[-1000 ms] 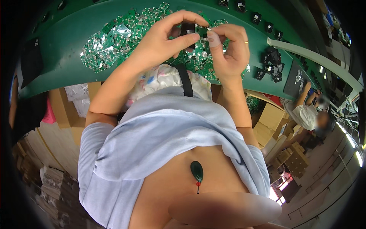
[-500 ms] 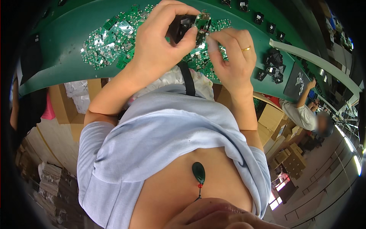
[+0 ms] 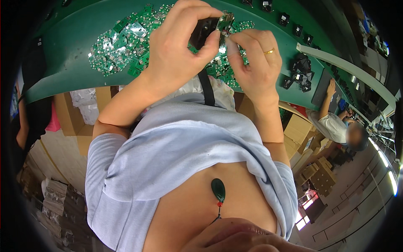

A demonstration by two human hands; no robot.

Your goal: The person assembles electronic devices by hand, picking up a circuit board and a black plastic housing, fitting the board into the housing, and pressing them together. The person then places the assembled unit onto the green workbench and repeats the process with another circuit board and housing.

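Note:
My left hand (image 3: 178, 40) grips a black plastic housing (image 3: 202, 32) between its thumb and fingers, raised above the green worktop. A green circuit board (image 3: 226, 21) sits at the housing's right side. My right hand (image 3: 257, 63), with a ring on one finger, has its thumb and forefinger pinched together at the board's near edge. What lies between those fingertips is too small to make out. Beneath both hands a wide heap of loose green circuit boards (image 3: 113, 52) spreads over the worktop (image 3: 69, 63).
Several black housings (image 3: 301, 69) are piled to the right, and more (image 3: 284, 19) stand in a row along the far side. A pale curved rail (image 3: 348, 63) crosses the right side. A co-worker's arm (image 3: 325, 98) reaches onto a dark mat. Cardboard boxes (image 3: 298, 128) stand below the worktop.
My left hand has turned the housing, so more of its black face shows and the board is tilted. My right hand stays close against it. The co-worker's hand has moved across the mat.

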